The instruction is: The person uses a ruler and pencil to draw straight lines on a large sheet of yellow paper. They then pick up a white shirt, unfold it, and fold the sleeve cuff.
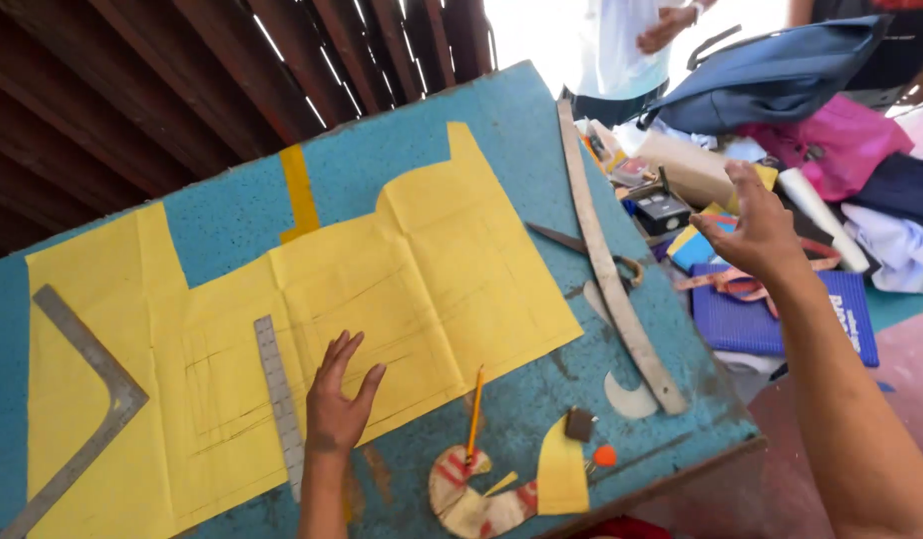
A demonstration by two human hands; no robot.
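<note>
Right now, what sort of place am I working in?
Most likely a tailoring or pattern-drafting workshop. The left hand rests on a yellow paper pattern spread over a blue table, with a steel ruler, an L-square and scissors around it. Folded fabrics pile up beyond the right hand.

Yellow paper pattern point(382, 289): matt, creased. Table top point(521, 130): speckled blue, rough, worn. Ruler point(280, 399) and square point(92, 399): dull grey metal. Curved stick point(611, 269): worn wood.
</note>
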